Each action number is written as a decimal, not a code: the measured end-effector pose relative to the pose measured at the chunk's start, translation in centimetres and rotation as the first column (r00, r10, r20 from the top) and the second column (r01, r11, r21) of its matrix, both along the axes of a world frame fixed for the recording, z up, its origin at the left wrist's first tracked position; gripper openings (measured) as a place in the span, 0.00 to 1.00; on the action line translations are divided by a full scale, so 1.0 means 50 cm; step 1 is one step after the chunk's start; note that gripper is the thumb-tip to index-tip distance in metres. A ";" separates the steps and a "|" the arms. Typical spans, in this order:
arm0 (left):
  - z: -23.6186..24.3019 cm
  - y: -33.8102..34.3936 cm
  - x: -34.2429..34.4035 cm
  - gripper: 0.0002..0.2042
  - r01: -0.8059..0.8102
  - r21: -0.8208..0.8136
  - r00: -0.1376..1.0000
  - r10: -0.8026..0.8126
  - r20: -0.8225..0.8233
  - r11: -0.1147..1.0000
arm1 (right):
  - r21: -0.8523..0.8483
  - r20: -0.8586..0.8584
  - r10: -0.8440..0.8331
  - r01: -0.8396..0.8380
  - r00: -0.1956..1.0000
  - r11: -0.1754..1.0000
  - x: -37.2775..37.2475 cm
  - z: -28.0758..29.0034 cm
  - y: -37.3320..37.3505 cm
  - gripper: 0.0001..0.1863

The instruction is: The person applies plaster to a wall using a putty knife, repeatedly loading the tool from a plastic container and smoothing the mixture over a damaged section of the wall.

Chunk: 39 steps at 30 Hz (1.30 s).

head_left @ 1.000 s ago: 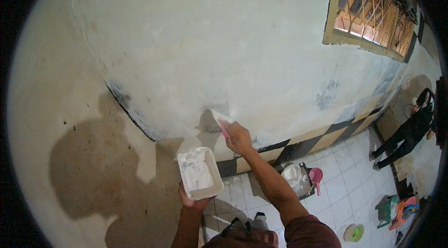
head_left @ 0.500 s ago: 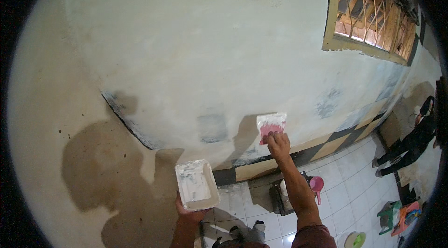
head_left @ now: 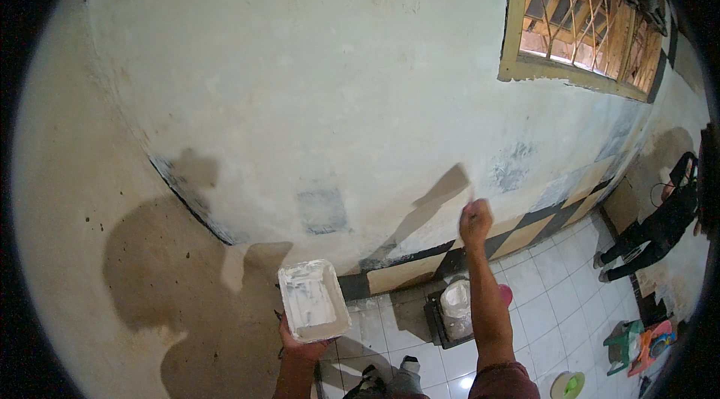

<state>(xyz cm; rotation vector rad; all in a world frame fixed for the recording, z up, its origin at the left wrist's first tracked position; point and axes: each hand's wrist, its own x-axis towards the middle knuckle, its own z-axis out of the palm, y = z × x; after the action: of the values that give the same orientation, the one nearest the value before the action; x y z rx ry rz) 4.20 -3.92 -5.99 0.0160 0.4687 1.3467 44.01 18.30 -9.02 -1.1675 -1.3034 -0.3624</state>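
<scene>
Barred window, standing person, white floor tiles

Main wall off-wht, grey patches low down, blk/tan checkered band along its base. Adj. L wall beige w/ dark specks & lg. shadows. Upper R: barred window, yellowish frame, brown timber visible thru it. Floor: wht sq. tiles, thin grout lines, small bright glare nr. bottom edge of view.
</scene>
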 end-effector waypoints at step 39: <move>-0.021 -0.016 0.063 0.29 0.043 0.065 0.994 -0.049 0.095 0.997 | -0.073 0.691 0.071 -0.029 0.719 0.997 0.021 -0.008 0.076 0.13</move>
<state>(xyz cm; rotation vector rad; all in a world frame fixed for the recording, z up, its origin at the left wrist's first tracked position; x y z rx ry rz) 7.36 -4.70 -7.05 0.0135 0.3430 1.3098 45.08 22.08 -9.42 -1.0713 -2.0108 -0.7836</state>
